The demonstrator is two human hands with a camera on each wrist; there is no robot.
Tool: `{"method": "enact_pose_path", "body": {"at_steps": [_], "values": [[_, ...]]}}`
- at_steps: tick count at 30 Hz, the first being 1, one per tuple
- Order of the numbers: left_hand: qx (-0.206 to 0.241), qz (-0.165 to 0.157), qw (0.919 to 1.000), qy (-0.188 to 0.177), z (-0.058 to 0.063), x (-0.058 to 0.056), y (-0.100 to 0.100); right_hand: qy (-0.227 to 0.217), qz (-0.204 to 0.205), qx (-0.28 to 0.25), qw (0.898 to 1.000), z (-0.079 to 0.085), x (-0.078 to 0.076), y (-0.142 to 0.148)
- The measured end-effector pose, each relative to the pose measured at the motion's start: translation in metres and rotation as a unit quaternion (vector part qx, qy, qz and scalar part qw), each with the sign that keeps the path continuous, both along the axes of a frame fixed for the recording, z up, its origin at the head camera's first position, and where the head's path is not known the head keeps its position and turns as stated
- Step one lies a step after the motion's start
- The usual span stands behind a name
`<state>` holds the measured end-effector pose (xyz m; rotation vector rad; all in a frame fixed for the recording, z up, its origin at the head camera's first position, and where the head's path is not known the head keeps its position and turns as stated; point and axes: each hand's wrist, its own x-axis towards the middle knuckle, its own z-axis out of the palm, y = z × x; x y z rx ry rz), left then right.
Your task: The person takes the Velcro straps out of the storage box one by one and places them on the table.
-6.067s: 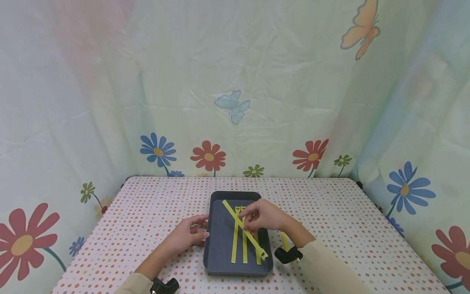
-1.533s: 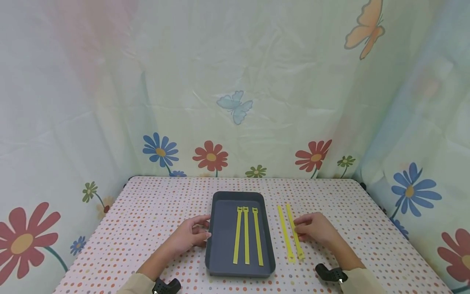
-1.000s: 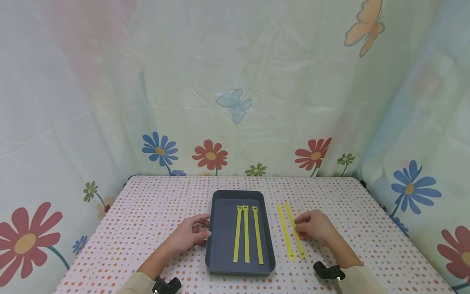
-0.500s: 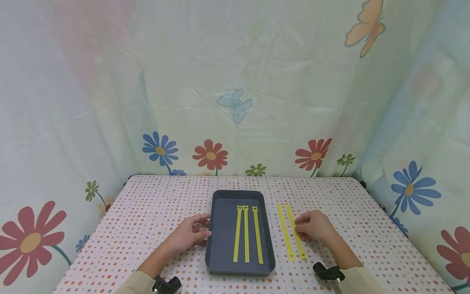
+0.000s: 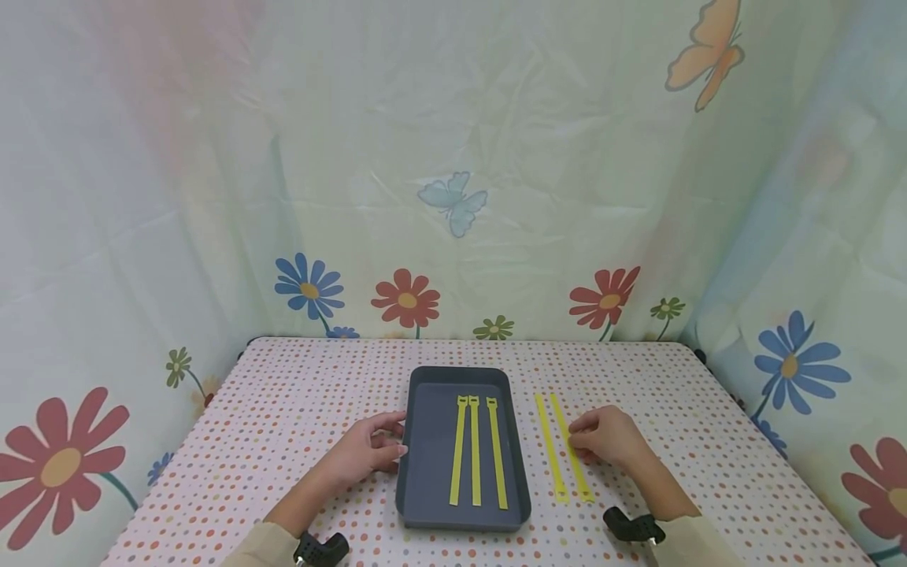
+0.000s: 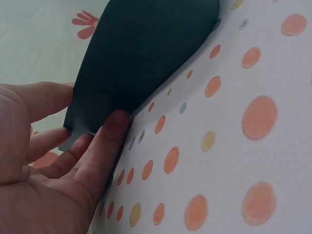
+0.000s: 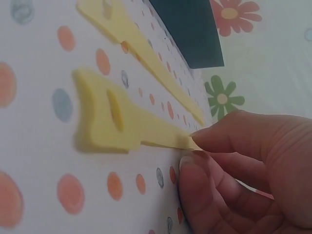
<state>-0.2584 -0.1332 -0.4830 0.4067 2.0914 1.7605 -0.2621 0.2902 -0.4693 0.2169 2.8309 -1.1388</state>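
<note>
Two yellow cable straps with slotted heads lie on the table right of a dark grey tray: the left strap and the right strap. My right hand pinches the right strap partway along its length; the right wrist view shows thumb and finger at the strap's narrow part, its head lying towards the camera. My left hand rests against the tray's left side, fingertips on the wall and rim, fingers loosely bent. Three more yellow straps lie inside the tray, slotted heads at the far end.
A white cloth with coloured dots covers the table. Behind it hangs a flowered curtain, with more curtain at both sides. Each wrist wears a black camera band.
Some seconds ago my right hand held a strap slantwise over the tray; that strap now lies on the table beside the other. Lately its near end has swung slightly right. My left hand stays put.
</note>
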Motion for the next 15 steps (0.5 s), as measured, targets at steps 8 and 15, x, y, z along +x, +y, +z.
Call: {"method": "enact_pose_path", "body": {"at_steps": [8, 15], "values": [[-0.003, -0.001, 1.0, 0.001, -0.0002, -0.0008, -0.0007, -0.008, -0.018, -0.014, 1.0, 0.0032, 0.0037, -0.0042], [-0.002, -0.003, 1.0, 0.003, -0.0002, -0.0004, -0.0007, -0.008, -0.024, -0.022, 0.999, 0.0031, 0.0048, -0.0056]]}}
